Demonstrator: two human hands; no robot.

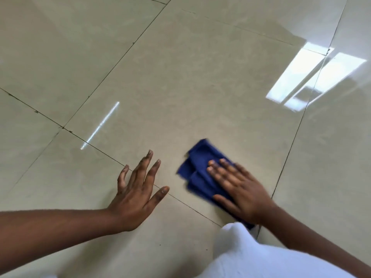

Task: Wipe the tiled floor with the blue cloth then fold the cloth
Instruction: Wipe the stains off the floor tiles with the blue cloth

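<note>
Glossy beige tiled floor [180, 87], w/ window glare. My right hand [239, 187] is flat on the bunched blue cloth [197, 169], mid-wipe imo; left hand [138, 189] splayed, empty. Next: more passes, then fold.

Floor [180, 77]: large glossy beige tiles with faint marbling, filling the whole view; no walls or furniture in sight.

Grout lines [112, 69]: thin, dark, running diagonally; two cross at a junction [63, 127], taken here as the landmark. A few dark specks sit along the lines close to it.

Streak reflection [100, 125]: narrow, bright white, slanted, just right of the junction.

Window reflection [313, 79]: two pale blue-white oblong panels side by side, far right of the junction and somewhat above it, split by a grout line.

Sheen: soft daylight glare spreads above the panels; the tiles above and left of the junction are duller.
</note>
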